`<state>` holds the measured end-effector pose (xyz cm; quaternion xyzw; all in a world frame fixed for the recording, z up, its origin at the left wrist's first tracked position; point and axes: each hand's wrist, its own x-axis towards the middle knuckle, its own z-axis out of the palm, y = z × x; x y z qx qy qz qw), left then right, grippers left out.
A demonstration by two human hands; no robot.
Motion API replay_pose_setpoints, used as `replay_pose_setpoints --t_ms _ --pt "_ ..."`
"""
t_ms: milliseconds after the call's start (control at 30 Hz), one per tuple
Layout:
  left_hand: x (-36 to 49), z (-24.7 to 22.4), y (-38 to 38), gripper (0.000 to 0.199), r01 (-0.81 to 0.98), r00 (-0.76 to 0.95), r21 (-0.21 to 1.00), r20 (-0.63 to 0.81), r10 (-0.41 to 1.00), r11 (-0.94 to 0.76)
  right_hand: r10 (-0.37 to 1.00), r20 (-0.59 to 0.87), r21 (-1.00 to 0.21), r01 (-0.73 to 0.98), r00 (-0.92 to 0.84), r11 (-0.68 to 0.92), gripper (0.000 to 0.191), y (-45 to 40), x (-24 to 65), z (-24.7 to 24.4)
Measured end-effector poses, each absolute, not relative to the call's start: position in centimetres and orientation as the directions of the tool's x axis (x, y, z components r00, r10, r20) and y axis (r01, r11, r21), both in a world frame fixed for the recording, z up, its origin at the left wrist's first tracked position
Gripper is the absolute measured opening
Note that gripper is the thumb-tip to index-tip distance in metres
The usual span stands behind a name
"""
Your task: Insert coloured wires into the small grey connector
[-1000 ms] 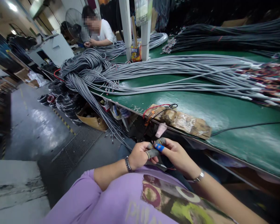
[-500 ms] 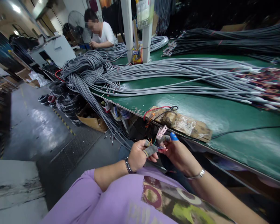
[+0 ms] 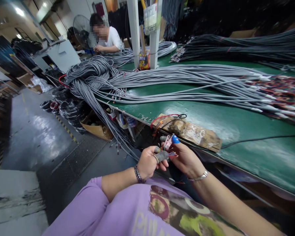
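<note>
My left hand (image 3: 149, 161), with grey finger covers on thumb and finger, is closed on a cable end whose thin coloured wires (image 3: 172, 154) fan out to the right. Other thin wires stick up above the same fingers. My right hand (image 3: 185, 155), with a blue cover on the thumb and a grey one on a finger, pinches a small pale pink clip-like piece (image 3: 167, 142) just above the wires. Both hands are close together in front of the bench edge.
Grey cables (image 3: 162, 77) run along the green bench (image 3: 201, 113). A taped board (image 3: 199, 132) lies at its near edge, with an orange clamp beside it. A person (image 3: 111, 39) sits at the far left, near a fan. An open carton (image 3: 97, 126) stands below the bench.
My right hand has moved slightly left and up, its thumb now over the pink piece. The coloured wires on the right of my left hand show more clearly. The view has shifted a little.
</note>
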<state>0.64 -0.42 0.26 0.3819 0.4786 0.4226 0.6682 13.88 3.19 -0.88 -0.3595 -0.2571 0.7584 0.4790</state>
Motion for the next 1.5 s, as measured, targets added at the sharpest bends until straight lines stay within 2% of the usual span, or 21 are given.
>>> replay_pose_setpoints --t_ms 267,400,500,567,733,967,1233,1500 --pt "0.8 0.2 -0.4 0.035 -0.179 0.179 0.911 -0.341 0.923 0.371 0.922 -0.301 -0.741 -0.549 -0.244 -0.387 0.04 3.0 13.6 -1.1" --pt "0.5 0.5 -0.6 0.038 -0.2 0.168 0.909 -0.335 0.927 0.365 0.912 -0.324 -0.676 -0.612 -0.253 -0.41 0.038 2.7 14.0 -1.2" --pt "0.2 0.4 -1.1 0.036 -0.217 0.177 0.909 -0.323 0.93 0.357 0.893 -0.315 -0.656 -0.607 -0.321 -0.449 0.044 2.7 14.4 -0.9" --pt "0.0 0.2 -1.4 0.037 -0.217 0.184 0.911 -0.315 0.931 0.351 0.888 -0.307 -0.666 -0.59 -0.341 -0.457 0.044 2.8 14.6 -0.6" --pt "0.1 -0.1 -1.6 0.04 -0.279 0.112 0.913 -0.278 0.954 0.299 0.913 -0.273 -0.75 -0.527 -0.304 -0.4 0.029 3.0 14.5 -0.7" --pt "0.8 0.4 -0.9 0.043 -0.306 0.06 0.897 -0.316 0.947 0.318 0.956 -0.226 -0.791 -0.539 -0.185 -0.291 0.039 2.7 14.0 -1.3" --pt "1.0 0.2 -0.9 0.039 -0.35 0.086 0.884 -0.301 0.95 0.311 0.935 -0.273 -0.716 -0.602 -0.225 -0.354 0.027 2.6 13.9 -0.9" --pt "0.9 0.0 -0.9 0.038 -0.345 0.067 0.888 -0.299 0.952 0.304 0.911 -0.337 -0.697 -0.588 -0.238 -0.411 0.031 3.0 14.0 -0.7"
